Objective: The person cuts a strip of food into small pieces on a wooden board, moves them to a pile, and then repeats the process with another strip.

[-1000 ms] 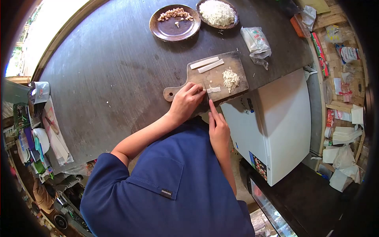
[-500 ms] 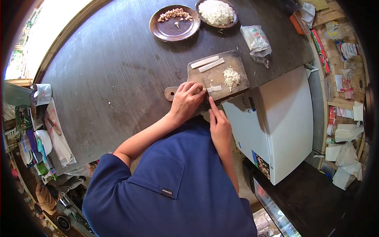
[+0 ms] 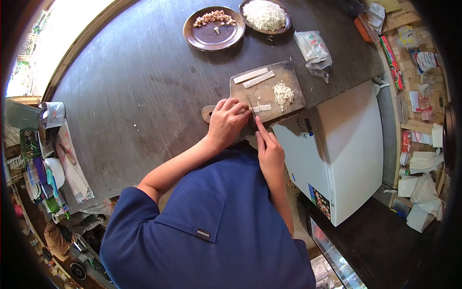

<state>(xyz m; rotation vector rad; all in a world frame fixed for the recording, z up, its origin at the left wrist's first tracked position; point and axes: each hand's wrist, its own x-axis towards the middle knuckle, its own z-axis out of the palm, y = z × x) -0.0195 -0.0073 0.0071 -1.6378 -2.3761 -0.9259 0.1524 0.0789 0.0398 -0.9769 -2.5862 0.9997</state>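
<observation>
My left hand (image 3: 226,120) lies over the handle end of a wooden cutting board (image 3: 293,98), its curled fingers pressing down a pale strip of food that they mostly hide. Close beside those fingertips is the thin dark blade of a knife (image 3: 250,105). My right hand (image 3: 270,151) grips this knife with the index finger stretched along it; the handle is hidden. Thin cut slices (image 3: 262,108) lie just right of the blade. Further right on the board is a small heap of pale shreds (image 3: 283,95). Two whole pale strips (image 3: 255,78) rest along its far edge.
Beyond the board stand a brown plate (image 3: 214,42) with small brown pieces and a bowl of white shreds (image 3: 263,15). A plastic bag (image 3: 313,50) lies right of them on the dark table (image 3: 130,96). A white fridge (image 3: 346,154) stands right of the table edge.
The knife blade shows slightly more beside my left fingertips. Both hands keep nearly the same place, and the whole view has shifted a touch.
</observation>
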